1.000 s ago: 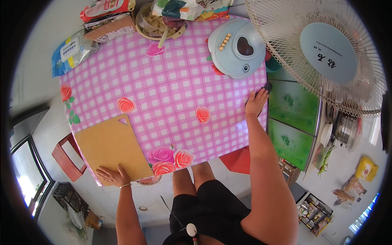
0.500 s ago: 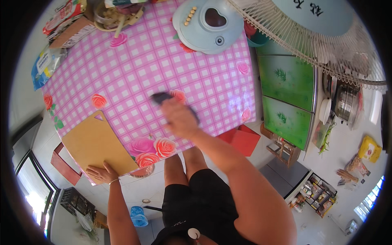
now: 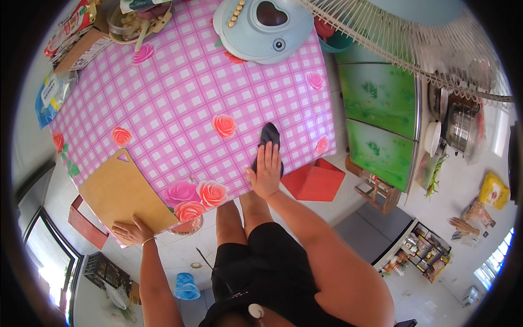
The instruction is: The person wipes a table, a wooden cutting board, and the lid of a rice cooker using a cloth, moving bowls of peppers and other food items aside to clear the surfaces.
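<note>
My right hand lies flat with fingers stretched out over a dark cloth, pressing it to the table near its front edge. The cloth's far end pokes out beyond my fingertips. My left hand rests palm down, fingers spread, on the near edge of a tan cutting board with a triangular hole in its far corner. Under both is a table covered in pink checked cloth with printed roses.
A pale blue fan base stands at the table's far side, its wire guard reaching right. Far left are a food bowl, a carton and a blue-white packet. Red stools sit below; a green cabinet stands right.
My right hand and the dark cloth have moved right and toward me, uncovering a printed rose. The left hand stays on the cutting board. The view has shifted slightly.
</note>
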A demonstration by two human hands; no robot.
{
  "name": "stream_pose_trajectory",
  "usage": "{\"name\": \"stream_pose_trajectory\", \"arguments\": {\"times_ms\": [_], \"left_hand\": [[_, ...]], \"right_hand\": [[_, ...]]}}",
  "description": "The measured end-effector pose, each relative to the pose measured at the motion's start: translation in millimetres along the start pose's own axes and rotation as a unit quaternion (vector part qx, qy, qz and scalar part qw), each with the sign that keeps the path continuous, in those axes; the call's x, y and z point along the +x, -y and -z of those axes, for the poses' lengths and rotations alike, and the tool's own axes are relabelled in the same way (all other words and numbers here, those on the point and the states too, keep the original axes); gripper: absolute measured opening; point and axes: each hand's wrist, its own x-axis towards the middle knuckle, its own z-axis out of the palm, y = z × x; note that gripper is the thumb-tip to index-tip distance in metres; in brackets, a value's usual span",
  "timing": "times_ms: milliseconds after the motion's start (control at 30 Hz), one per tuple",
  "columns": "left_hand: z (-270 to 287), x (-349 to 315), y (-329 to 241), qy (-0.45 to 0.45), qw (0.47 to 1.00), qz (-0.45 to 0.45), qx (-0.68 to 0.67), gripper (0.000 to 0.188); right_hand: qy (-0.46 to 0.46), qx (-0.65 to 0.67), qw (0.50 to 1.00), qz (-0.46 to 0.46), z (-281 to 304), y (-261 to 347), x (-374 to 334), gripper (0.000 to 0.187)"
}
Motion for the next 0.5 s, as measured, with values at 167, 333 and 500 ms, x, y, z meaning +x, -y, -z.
{"name": "stream_pose_trajectory", "arguments": {"times_ms": [167, 333, 500], "left_hand": [[8, 0, -1, 0.006, 1.000, 0.006, -0.007, 0.096], [8, 2, -11, 0.001, 0.999, 0.006, -0.034, 0.096], [9, -3, -5, 0.019, 0.999, 0.021, -0.021, 0.098]], "right_hand": [[-0.104, -0.023, 0.994, -0.022, 38, -118, 58, 0.071], [-0.179, -0.034, 0.937, -0.299, 36, -147, 56, 0.070], [-0.095, -0.018, 0.985, -0.140, -16, 9, 11, 0.076]]}}
